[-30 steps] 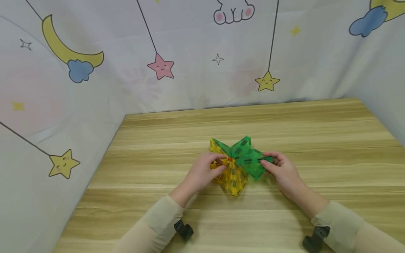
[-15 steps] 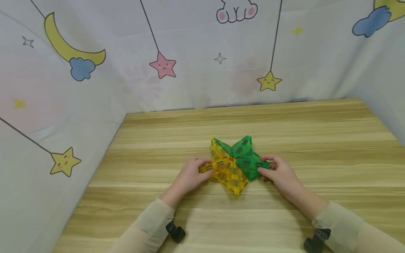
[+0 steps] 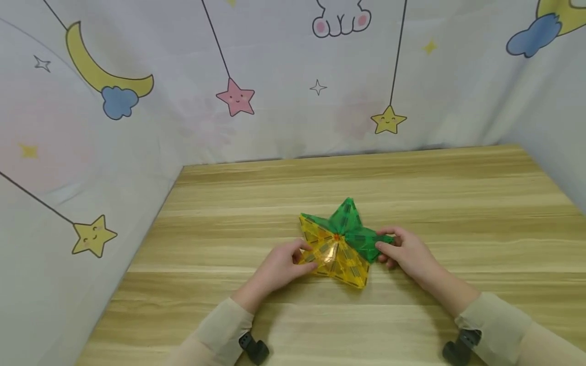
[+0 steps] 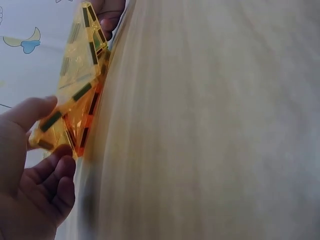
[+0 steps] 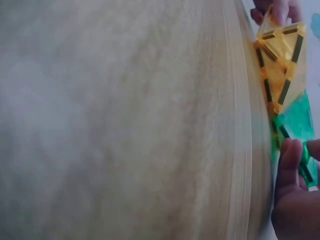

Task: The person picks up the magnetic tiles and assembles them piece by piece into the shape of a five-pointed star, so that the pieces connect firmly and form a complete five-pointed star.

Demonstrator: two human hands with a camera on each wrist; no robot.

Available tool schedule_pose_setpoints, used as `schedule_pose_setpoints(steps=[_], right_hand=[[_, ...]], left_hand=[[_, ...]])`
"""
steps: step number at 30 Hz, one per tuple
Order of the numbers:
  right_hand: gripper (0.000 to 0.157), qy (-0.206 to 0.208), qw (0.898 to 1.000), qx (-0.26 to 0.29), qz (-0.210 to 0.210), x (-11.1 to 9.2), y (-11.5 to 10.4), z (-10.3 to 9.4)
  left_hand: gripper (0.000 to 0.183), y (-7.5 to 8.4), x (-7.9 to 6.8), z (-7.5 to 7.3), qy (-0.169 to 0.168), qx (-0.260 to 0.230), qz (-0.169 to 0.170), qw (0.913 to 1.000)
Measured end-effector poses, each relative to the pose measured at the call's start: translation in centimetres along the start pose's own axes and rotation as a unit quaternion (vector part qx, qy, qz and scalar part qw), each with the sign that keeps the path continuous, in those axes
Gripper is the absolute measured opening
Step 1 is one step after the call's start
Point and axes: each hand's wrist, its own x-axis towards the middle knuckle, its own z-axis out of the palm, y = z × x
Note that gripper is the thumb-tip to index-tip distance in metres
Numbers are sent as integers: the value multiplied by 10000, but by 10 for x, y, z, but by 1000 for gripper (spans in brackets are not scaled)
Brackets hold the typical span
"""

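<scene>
A five-pointed star of see-through magnetic tiles point(image 3: 339, 256) is on the wooden table between both hands. Its yellow tiles point(image 4: 80, 65) make up the left and near side, while green tiles point(image 5: 297, 120) form the far and right side. A small orange-red spot marks its middle. My left hand point(image 3: 280, 267) pinches the yellow left point, thumb on one side and fingers on the other, covering the tip. On the opposite side, my right hand point(image 3: 411, 256) grips the green right point between thumb and fingers.
The wood-grain table point(image 3: 229, 198) reaches back to a white cloth point(image 3: 279, 122) printed with stars, moons and clouds. Each sleeve cuff has a small black wrist camera, the left one point(image 3: 254, 348) and the right one point(image 3: 461, 346).
My left hand has moved from the star's middle out to its left point. The star has turned counterclockwise, its near point swinging right. My right hand keeps hold of the green point.
</scene>
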Motion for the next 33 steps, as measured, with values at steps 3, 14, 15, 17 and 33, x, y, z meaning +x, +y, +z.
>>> schedule_pose_setpoints(steps=[3,14,15,17,33], right_hand=[[44,62,9997,-192,-108,3,2,-3],[42,-83,9983,-544,-172,14,5,-13],[41,-106,9984,-533,-182,15,5,-15],[39,-117,9983,-525,-202,17,4,-18],[44,-297,9964,-731,-308,26,3,-31]], left_hand=[[35,1,-2,-1,-424,-124,97,9990],[39,-14,21,-10,1215,-78,-508,9913],[39,-16,24,-10,1165,-133,-536,9917],[36,-20,30,-9,1030,-308,-561,9926],[23,-23,46,-6,869,-1190,-874,9852]])
